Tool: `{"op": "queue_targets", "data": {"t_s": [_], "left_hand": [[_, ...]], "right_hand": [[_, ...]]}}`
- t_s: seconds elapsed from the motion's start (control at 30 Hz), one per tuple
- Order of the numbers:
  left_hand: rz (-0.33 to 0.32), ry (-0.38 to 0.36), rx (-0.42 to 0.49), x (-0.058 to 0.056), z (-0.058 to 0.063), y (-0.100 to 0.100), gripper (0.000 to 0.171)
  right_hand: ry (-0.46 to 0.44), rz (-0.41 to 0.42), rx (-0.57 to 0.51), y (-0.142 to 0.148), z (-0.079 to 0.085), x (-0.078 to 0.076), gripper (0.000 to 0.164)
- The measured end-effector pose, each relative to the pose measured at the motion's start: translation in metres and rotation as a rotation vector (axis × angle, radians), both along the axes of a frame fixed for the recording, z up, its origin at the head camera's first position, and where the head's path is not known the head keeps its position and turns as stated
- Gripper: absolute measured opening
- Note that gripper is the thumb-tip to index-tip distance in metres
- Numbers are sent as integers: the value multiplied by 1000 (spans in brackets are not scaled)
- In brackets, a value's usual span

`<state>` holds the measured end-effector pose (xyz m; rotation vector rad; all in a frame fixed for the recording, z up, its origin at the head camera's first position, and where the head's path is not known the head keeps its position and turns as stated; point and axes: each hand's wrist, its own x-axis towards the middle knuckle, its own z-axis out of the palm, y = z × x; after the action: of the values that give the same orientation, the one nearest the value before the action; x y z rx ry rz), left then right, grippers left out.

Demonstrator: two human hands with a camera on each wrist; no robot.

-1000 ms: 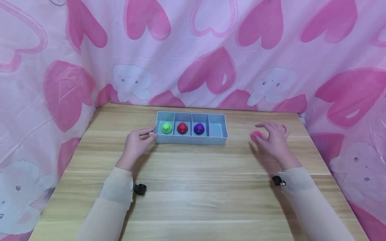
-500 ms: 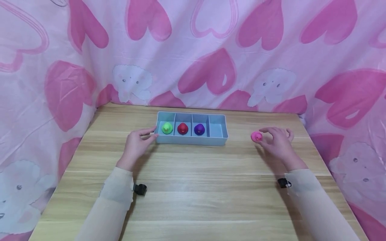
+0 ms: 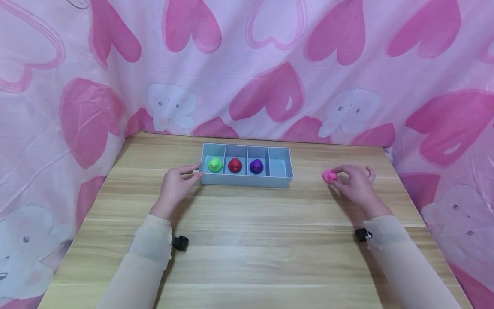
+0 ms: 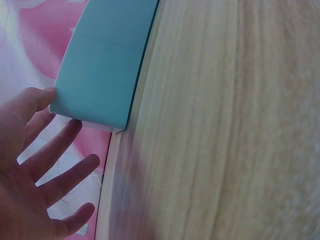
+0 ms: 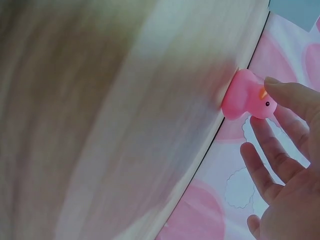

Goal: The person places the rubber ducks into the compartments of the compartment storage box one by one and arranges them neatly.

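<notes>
My right hand [image 3: 353, 182] pinches a pink rubber duck [image 3: 329, 176] between thumb and fingertips, low over the table right of the box. In the right wrist view the duck [image 5: 245, 97] shows its orange beak and a black eye, with the thumb on its head. A grey-blue divided box [image 3: 247, 181] stands near the back of the table. My left hand [image 3: 175, 184] touches the box's left end with extended fingers; in the left wrist view its thumb is at the corner and the other fingers spread. A green duck [image 3: 215, 164], red duck [image 3: 235, 165] and purple duck [image 3: 256, 166] sit in separate compartments.
The wooden table [image 3: 247, 249] reaches back to a pink curtain [image 3: 266, 77] with hearts, which hangs behind it and along both sides. A small black wrist camera [image 3: 180, 243] is strapped to the left sleeve, another black camera [image 3: 362, 234] to the right.
The pink duck has turned in my right hand's fingers, so its face now shows in the head view. The right hand has shifted slightly right and toward me. My left hand stays at the box.
</notes>
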<state>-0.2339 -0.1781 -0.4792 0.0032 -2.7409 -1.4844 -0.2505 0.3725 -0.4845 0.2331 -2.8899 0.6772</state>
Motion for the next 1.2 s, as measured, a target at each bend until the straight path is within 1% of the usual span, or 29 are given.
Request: {"op": "queue_targets", "data": {"t_s": [0.3,0.53,0.73,1.0,1.2], "left_hand": [[-10,-9,24,0,0,1,43],[-3,-29,25,3,0,-2,44],[-1,-12,18,3,0,0,44],[-1,-17,17,3,-1,0,44],[2,-22,23,1,-3,0,44]], "right_hand": [[-32,-6,19,1,3,-1,28],[-18,-5,16,0,2,3,27],[-9,-23,17,-2,4,5,28],[51,11,-2,-26,14,6,26],[83,41,-8,-47,24,2,26]]}}
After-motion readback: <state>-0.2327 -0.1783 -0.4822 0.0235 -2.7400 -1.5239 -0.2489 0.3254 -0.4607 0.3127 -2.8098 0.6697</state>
